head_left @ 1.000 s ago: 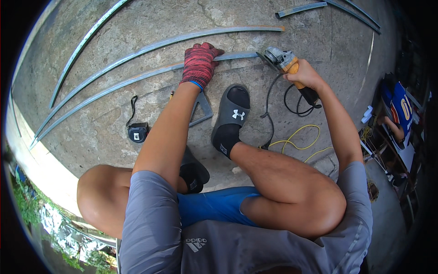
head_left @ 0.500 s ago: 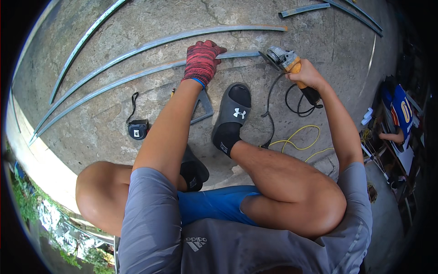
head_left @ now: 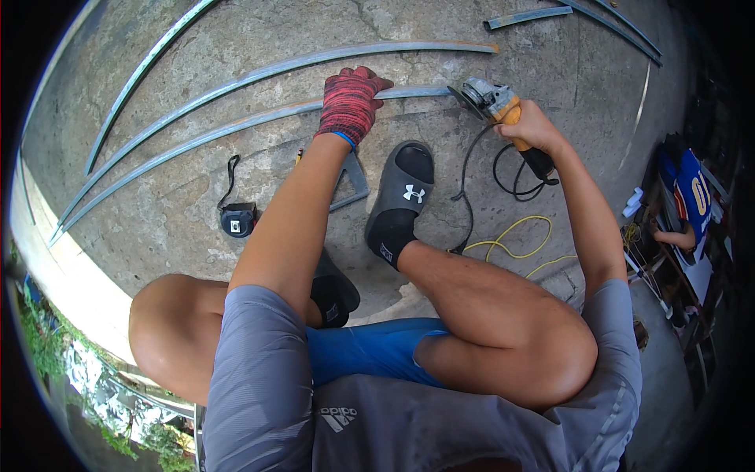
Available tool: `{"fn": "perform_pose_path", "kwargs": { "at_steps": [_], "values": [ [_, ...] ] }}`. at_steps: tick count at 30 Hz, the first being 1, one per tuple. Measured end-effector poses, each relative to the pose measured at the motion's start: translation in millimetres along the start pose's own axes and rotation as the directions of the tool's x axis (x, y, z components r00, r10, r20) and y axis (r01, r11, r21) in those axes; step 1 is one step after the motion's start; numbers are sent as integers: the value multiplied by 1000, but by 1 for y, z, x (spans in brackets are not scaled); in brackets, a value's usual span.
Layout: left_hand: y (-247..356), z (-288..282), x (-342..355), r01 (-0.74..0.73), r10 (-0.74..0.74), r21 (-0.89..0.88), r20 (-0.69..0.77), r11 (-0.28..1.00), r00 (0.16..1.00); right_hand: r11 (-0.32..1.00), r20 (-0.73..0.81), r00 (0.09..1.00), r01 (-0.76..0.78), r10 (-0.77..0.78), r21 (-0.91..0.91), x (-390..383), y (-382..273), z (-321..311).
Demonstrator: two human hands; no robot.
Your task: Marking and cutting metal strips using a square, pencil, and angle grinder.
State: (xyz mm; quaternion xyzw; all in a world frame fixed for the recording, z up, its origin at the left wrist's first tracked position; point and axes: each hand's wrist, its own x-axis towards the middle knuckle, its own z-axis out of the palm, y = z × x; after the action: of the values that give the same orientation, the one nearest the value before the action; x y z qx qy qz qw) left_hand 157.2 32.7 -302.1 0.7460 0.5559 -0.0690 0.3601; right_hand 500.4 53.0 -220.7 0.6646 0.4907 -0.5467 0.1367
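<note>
My left hand [head_left: 351, 102], in a red and black knit glove, is closed over a long grey metal bar [head_left: 236, 126] lying on the concrete. Bare, my right hand [head_left: 532, 128] grips the yellow and black body of an angle grinder [head_left: 491, 100]. The grinder's disc stands at the right end of the bar; whether it touches the metal I cannot tell. Beyond the left hand lies a second long metal bar [head_left: 314, 59], roughly along the first. A metal try square [head_left: 351, 182] rests on the floor beside my left forearm, partly hidden by it.
A black tape measure [head_left: 237, 219] with a strap lies left of my forearm. The grinder's black cord [head_left: 469, 200] and a yellow cord [head_left: 519, 250] curl near my foot. A short metal piece [head_left: 528, 17] lies at the far right. Shelving and a blue garment [head_left: 692, 189] stand at the right.
Almost nothing differs. The grinder and my right hand have shifted very slightly to the right, and my left hand keeps its place on the bar.
</note>
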Motion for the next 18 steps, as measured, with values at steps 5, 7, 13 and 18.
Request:
{"fn": "perform_pose_path", "kwargs": {
  "at_steps": [5, 7, 13, 18],
  "values": [
    [0, 1, 0, -3, 3, -13, -6, 1000, 1000, 1000, -2, 1000, -2, 2, 2, 0, 2, -1],
    [-1, 1, 0, -3, 3, -19, -12, 1000, 1000, 1000, -5, 1000, 3, -3, -4, 0, 3, 0],
    [0, 1, 0, 7, -7, -18, -3, 1000, 1000, 1000, 24, 1000, -2, 3, -22, -1, -2, -2],
    [0, 2, 0, 5, -5, -11, -20, 1000, 1000, 1000, 13, 1000, 7, -7, -17, 1, 3, -1]
  ]
}}
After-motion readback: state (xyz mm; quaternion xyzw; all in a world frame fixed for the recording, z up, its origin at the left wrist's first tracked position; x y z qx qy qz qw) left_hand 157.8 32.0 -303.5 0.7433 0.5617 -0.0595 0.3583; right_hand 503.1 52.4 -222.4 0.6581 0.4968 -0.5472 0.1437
